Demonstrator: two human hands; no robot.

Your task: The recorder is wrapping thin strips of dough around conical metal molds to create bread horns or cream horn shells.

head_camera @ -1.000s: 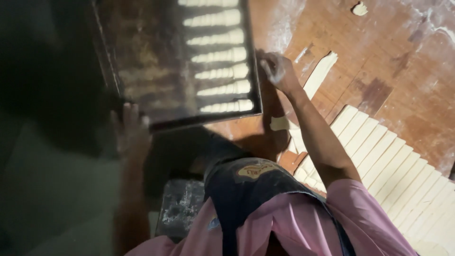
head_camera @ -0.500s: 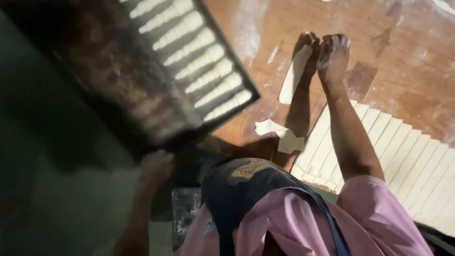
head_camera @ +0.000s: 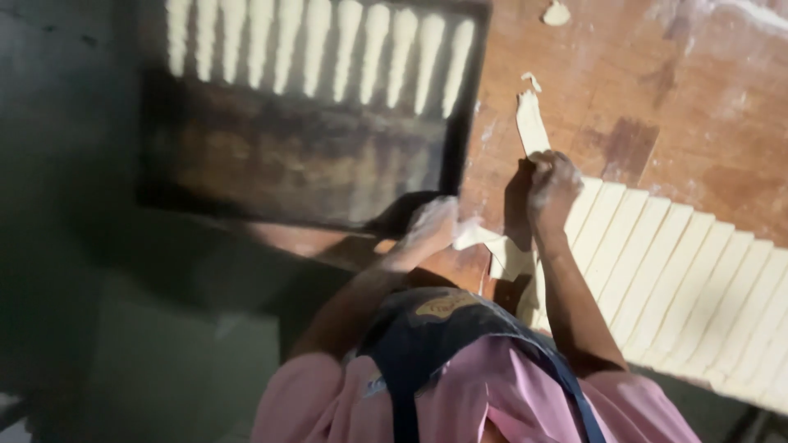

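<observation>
A sheet of pale dough cut into long strips lies on the wooden table at the right. One strip is lifted off its left edge, and my right hand grips it near the middle. My left hand pinches the strip's near end, just off the corner of a dark baking tray. A row of several twisted dough sticks lies along the tray's far side.
A small scrap of dough sits on the table at the top. Flour dusts the brown wood. The tray overhangs the table's left edge above a dark floor area. My pink shirt and dark apron fill the bottom.
The view has swung, so the tray now lies level across the top. My left hand left the tray's near edge and came to the strip's end. My right hand dropped lower along the strip.
</observation>
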